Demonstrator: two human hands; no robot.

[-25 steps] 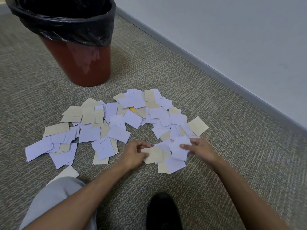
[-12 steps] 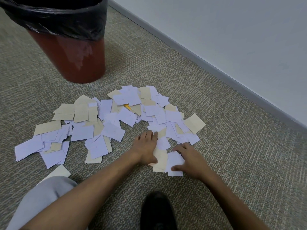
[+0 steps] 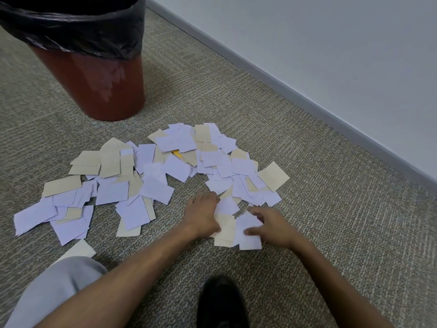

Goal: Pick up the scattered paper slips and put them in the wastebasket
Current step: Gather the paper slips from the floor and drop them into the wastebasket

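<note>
The paper slips (image 3: 165, 176), white and tan with one yellow scrap among them, lie strewn in a wide overlapping patch on the carpet (image 3: 307, 209), running from about nine o'clock across the middle of the view to three o'clock. A small gathered stack of slips (image 3: 233, 229) sits at the six o'clock edge of that patch, between the two hands. The left hand (image 3: 203, 217) rests on the stack's nine o'clock side, its fingers bent down onto the paper with the thumb against the tan slips; whether this grip pinches them or only presses them, I cannot tell. The right hand (image 3: 272, 227) lies on the three o'clock side, fingers loosely spread and thumb laid over a white slip.

The red wastebasket (image 3: 94, 86), lined with a black bag (image 3: 78, 27), stands at eleven o'clock, apart from the slips. A grey baseboard (image 3: 295, 76) and pale wall (image 3: 331, 43) run from twelve to three o'clock. A grey-trousered knee (image 3: 59, 287) shows at seven o'clock, a black shoe (image 3: 222, 301) at six.
</note>
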